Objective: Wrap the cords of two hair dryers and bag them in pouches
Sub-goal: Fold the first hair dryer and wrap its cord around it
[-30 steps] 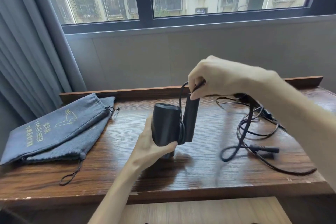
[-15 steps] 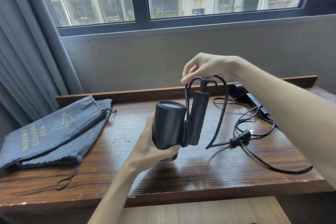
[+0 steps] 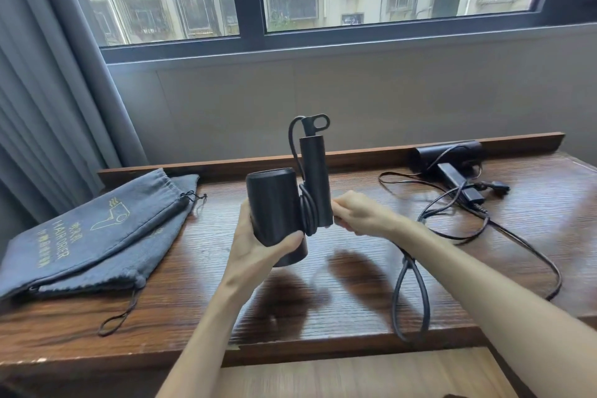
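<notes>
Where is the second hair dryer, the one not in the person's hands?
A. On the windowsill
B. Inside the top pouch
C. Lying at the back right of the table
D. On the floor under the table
C: the second dryer lies on the table at its back right edge, cord loose around it, while the left hand holds the other dryer and both pouches lie flat at the left.
</notes>
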### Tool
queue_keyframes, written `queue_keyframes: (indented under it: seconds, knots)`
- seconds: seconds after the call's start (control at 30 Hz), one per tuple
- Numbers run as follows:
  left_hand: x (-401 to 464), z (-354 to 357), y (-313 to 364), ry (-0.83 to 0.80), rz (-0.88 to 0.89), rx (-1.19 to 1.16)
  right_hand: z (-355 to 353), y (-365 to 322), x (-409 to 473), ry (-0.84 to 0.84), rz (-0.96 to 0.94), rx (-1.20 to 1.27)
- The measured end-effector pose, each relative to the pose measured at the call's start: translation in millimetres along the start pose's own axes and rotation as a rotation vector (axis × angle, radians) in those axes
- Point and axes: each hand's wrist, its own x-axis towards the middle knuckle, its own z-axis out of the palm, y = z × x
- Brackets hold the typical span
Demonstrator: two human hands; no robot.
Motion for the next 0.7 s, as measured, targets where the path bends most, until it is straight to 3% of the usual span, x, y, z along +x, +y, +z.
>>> queue_keyframes:
  seconds: [0.33,0.6,0.7]
  knots:
    - [18,-2,-18,0.175,-0.072,-0.083,32,0,-64,-0.182,0.014,-0.172]
    - [22,-3,-23,0.261,-0.061,-0.014,17,-47,-112,-0.182,0.01,-0.204]
    - [21,-4,-26,0.258,-0.054,0.058,0,-70,-120,-0.102,-0.016,-0.213]
